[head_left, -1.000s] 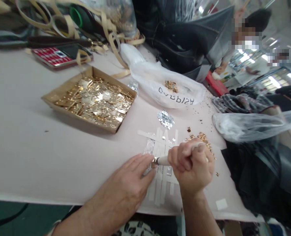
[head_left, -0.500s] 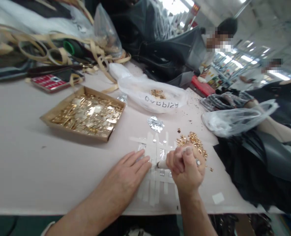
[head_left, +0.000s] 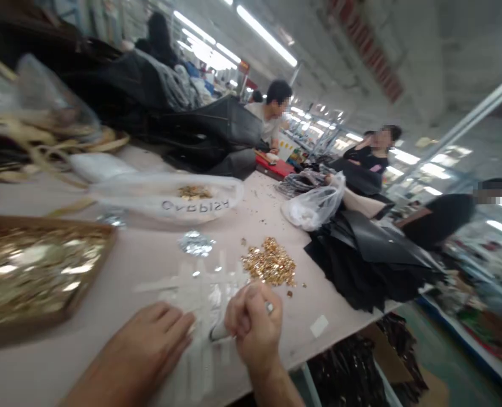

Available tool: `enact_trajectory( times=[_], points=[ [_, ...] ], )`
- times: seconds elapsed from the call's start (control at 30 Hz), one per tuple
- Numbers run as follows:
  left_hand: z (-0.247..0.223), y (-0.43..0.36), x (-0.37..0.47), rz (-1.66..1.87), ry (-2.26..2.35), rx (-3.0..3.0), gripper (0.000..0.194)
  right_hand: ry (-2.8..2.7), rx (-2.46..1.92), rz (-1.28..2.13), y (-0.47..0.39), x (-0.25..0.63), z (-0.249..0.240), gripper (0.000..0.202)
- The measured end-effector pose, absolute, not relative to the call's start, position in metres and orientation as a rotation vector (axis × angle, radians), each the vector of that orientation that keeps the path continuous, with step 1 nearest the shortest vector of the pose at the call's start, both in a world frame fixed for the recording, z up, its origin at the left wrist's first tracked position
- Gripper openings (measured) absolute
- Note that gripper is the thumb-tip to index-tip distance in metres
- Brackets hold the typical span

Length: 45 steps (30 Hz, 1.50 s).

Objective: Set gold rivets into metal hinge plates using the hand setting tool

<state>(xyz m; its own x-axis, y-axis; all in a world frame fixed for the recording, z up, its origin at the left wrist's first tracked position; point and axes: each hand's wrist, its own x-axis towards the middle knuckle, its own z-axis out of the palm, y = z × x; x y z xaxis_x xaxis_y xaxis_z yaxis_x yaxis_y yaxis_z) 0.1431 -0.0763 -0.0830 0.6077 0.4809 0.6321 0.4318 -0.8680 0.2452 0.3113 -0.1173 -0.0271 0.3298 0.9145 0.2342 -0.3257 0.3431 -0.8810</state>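
Note:
My left hand (head_left: 149, 339) lies palm down on the table with its fingers stretched out, touching pale strips of tape (head_left: 198, 294) stuck across the surface. My right hand (head_left: 255, 319) is wrapped in a fist around a white pen-shaped tool (head_left: 220, 332). Its dark tip points left and down to the taped patch, close to my left fingertips; blur hides whether it touches. Just beyond my right hand is a heap of small gold metal pieces (head_left: 270, 261). A little pile of silver discs (head_left: 197, 243) sits behind the tape.
At left stands a cardboard tray (head_left: 92, 268) of flat gold pieces. Behind lies a white plastic bag (head_left: 149, 195) with gold bits inside. Black leather sheets (head_left: 373, 249) and a clear bag (head_left: 312, 206) cover the right edge. Several people are in the background.
My view has swung to the right, so the table's contents appear further left and more people show. Both hands keep about the same places on the taped patch, the tool still in my right.

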Motion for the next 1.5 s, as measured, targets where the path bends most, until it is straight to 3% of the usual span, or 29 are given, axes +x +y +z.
enact_trajectory(
  times=[0.13,0.47,0.87,1.5],
  points=[
    [-0.064,-0.098,0.145,0.862,0.946,2.775,0.02,-0.826,-0.819,0.908,-0.111,0.315,-0.022,0.038],
    [-0.065,-0.129,0.133,1.0,0.972,2.597,0.02,-0.788,-0.804,0.98,-0.101,0.304,-0.022,0.035],
    [-0.073,-0.128,0.128,0.865,0.938,2.659,0.029,-0.379,-0.787,1.094,-0.096,0.331,-0.035,0.027],
    [-0.076,-0.136,0.133,0.818,1.031,2.58,0.032,-0.235,-0.767,1.138,-0.092,0.34,-0.059,0.023]
  ],
)
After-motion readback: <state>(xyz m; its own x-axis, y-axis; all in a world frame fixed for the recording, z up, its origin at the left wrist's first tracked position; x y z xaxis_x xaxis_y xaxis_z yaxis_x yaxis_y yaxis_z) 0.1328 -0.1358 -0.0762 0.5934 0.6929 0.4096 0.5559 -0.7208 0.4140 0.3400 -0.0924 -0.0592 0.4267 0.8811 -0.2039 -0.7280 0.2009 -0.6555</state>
